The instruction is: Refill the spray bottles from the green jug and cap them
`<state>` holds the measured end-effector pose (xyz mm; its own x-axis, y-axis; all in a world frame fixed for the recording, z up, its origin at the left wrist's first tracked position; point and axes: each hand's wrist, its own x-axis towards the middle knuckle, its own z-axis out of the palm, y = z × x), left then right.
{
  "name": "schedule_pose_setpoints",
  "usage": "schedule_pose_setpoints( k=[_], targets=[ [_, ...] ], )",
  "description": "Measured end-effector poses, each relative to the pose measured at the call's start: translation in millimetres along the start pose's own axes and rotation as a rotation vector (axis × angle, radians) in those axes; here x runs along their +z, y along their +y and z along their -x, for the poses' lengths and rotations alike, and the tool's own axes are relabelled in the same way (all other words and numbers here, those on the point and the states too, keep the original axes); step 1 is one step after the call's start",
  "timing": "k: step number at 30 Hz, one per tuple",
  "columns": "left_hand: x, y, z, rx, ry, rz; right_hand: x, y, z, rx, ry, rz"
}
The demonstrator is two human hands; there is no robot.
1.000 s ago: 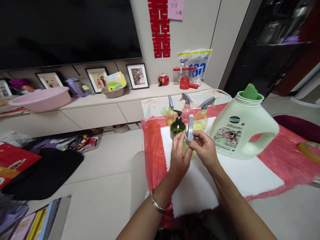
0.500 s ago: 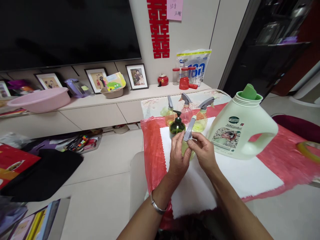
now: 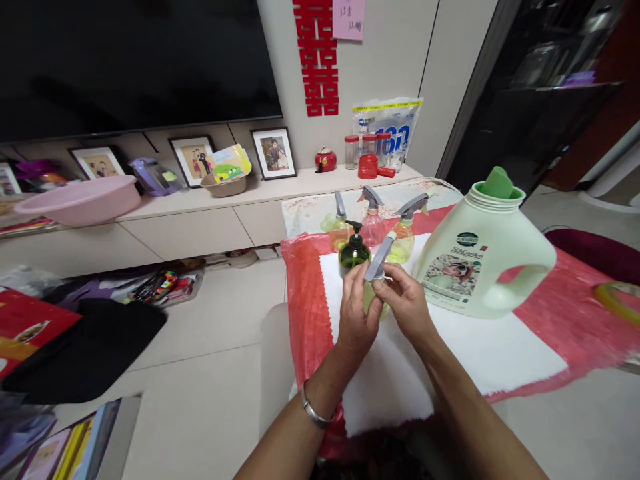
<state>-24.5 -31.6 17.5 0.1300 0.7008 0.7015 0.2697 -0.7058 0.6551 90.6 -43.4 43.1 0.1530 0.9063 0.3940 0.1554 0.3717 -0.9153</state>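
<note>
Here, the person's left hand was wrapped around a spray bottle, its fingers bent about the far side and its thumb along the near side. The right hand was closed on the same bottle too, thumb and fingertips pinching it just below the gray spray head, which leaned up and to the right. The bottle was between the two hands, over a white cloth; the hands hid much of its body, so one could not tell whether its base touched the cloth.

A silver bracelet circled the left wrist. Just beyond the hands stood a dark green pump bottle, and behind it were three more sprayers: a yellowish one on the left, a pink one in the middle and a yellow one on the right.

To the right of the hands stood a big pale green jug, upright, with a green cup in its mouth. The cloth lay over a red plastic sheet. Farther back, a red pot and a picture frame stood on a long cabinet
</note>
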Motion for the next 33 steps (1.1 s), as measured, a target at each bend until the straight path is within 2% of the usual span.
schedule_pose_setpoints(
  k=[4, 9, 16, 19, 23, 26, 30, 33],
  targets=[
    [0.7, -1, 1, 0.017, 0.006, -0.006, -2, -2, -2, -0.02, -0.018, 0.001],
    [1.7, -2, 3, 0.005, 0.039, -0.006, 4, 1, 0, -0.023, 0.043, -0.012],
    [1.4, -3, 1, -0.006, 0.027, 0.011, 8, -1, 1, -0.019, 0.09, -0.008],
    [-0.5, -6, 3, -0.058, -0.035, 0.057, 6, -1, 1, -0.02, 0.082, 0.003],
    [-8.5, -9, 4, -0.203, -0.201, 0.104, 3, 1, 2, -0.019, 0.069, 0.016],
    [-16.4, -7, 2, -0.255, -0.283, 0.122, 3, 2, 3, -0.018, 0.07, 0.027],
    [-20.5, -2, -3, -0.253, -0.289, 0.141, 6, 3, 3, -0.014, 0.083, 0.04],
    [-18.7, -2, -4, -0.279, -0.284, 0.139, 5, 5, 3, 0.003, 0.041, 0.049]
  ],
)
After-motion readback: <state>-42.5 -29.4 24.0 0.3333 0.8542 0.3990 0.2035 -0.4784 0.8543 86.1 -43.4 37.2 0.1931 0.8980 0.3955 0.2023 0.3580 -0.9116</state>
